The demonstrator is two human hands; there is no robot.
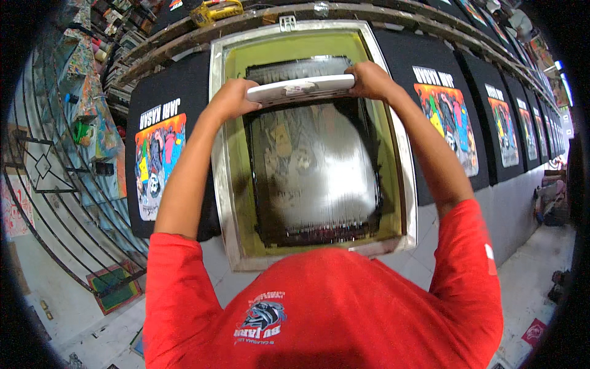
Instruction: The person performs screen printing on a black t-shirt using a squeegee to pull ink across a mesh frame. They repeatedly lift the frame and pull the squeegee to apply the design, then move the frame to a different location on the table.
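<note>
Both my hands grip a wide white squeegee [301, 88], one at each end. My left hand [235, 98] is closed round its left end, and my right hand [371, 80] round the right end. The squeegee lies across the far part of a screen printing frame [408, 203] with a pale metal rim and yellow-green mesh [236, 237]. Dark, glossy ink [307, 237] borders the mesh's middle, where a faint picture shows through. Whatever lies under the frame is mostly hidden.
A black printed shirt [160, 147] lies left of the frame; another [445, 117] lies right, with several more in a row beyond. A wooden rail [178, 40] runs along the far side, with a yellow tool [216, 11] on it. Curved black metal bars [67, 215] stand at left.
</note>
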